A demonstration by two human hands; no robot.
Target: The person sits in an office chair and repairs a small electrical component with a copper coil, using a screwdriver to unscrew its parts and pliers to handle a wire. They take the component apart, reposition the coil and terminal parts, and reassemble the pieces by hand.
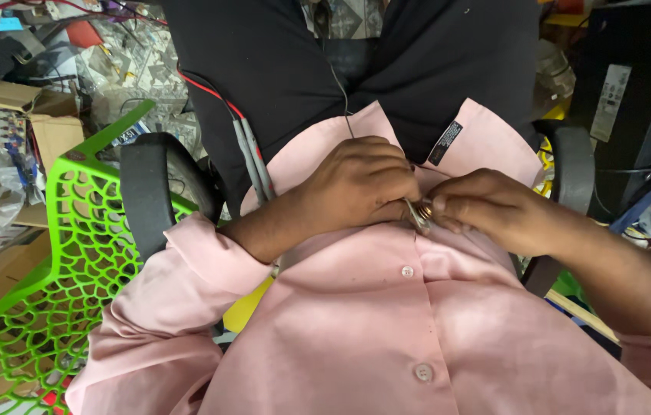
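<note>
I look down my own pink buttoned shirt [387,323] to the black trousers [287,69] on my lap. My left hand [356,188] is curled shut at the shirt's front edge near the hem. My right hand [487,207] meets it from the right, fingertips pinched. Between the two hands sits a small shiny metal piece [421,213], held against the fabric; what it is cannot be told. A black label [446,142] shows on the turned-up hem. Two white buttons [408,271] lie below the hands.
A bright green lattice plastic chair [56,261] stands at the left. Black armrests [145,192] flank me on both sides. Red and grey leads [249,146] run over my left thigh. Cardboard boxes [41,123] and loose clutter cover the floor at the left; dark equipment [625,84] is at the right.
</note>
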